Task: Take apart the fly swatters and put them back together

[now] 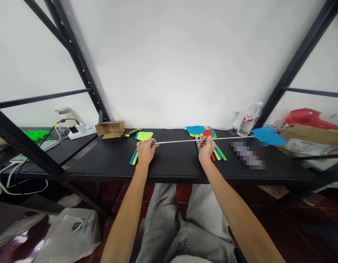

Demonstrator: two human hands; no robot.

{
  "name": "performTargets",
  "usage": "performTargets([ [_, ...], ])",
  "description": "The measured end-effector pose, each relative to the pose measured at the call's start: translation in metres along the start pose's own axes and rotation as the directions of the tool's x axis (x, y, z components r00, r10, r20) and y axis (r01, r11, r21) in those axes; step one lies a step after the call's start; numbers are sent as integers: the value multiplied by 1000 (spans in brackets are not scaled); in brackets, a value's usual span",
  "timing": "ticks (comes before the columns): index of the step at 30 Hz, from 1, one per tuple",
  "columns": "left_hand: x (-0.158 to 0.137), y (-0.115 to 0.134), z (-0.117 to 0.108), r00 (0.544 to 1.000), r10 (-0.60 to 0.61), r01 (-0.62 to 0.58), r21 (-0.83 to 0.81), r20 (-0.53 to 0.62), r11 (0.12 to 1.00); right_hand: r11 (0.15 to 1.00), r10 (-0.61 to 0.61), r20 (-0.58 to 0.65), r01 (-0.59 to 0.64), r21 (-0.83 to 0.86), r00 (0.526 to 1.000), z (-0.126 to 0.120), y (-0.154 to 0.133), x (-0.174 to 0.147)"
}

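Note:
A fly swatter with a blue head (269, 136) and a long, thin metal rod (177, 141) stretches sideways above the desk. My left hand (145, 150) is closed on its blue handle end, most of which the fingers hide. My right hand (206, 149) pinches the rod farther along. Behind my left hand lie fly swatters with a yellow-green head (145, 136) and blue and yellow handles. Around my right hand lie several more, with a blue head (195, 129), a red head (208, 133) and handles in blue, red, yellow and green.
On the black desk (174, 164) are an open cardboard box (110, 129), a yellow-black utility knife (132, 133), a water bottle (249, 119) and a blurred-out item (248, 155). Black metal posts (75, 62) frame both sides. A power strip (82, 132) and cables lie left, a brown package (312, 140) right.

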State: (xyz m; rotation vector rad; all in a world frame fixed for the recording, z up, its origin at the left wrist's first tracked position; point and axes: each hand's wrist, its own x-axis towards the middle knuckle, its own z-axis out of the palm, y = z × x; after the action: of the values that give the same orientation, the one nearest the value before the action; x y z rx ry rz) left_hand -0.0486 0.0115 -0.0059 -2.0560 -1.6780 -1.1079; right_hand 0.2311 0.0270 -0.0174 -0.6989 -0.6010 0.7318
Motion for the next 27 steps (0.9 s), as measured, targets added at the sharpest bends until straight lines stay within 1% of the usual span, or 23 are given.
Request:
performTargets([
  [4, 0, 2, -1, 998, 44, -43, -23, 46, 999, 1000, 3, -36, -2, 19, 999, -1, -1, 1],
  [8, -1, 6, -5, 994, 82, -80, -33, 72, 996, 1000, -16, -35, 16, -6, 999, -1, -3, 0],
  [11, -3, 9, -8, 992, 81, -78, -31, 96, 996, 999, -33, -22, 33, -25, 999, -1, -6, 0],
  [17, -4, 11, -9, 991, 84, -83, -20, 101, 996, 1000, -22, -30, 23, 10, 999, -1, -7, -3],
  [23, -5, 12, -8, 992, 65, -63, -18, 105, 998, 997, -45, 47, 48, -67, 998, -4, -5, -2],
  [27, -6, 16, -6, 989, 69, -67, -18, 128, 998, 995, -23, 115, 34, -92, 993, 1, -5, -7],
])
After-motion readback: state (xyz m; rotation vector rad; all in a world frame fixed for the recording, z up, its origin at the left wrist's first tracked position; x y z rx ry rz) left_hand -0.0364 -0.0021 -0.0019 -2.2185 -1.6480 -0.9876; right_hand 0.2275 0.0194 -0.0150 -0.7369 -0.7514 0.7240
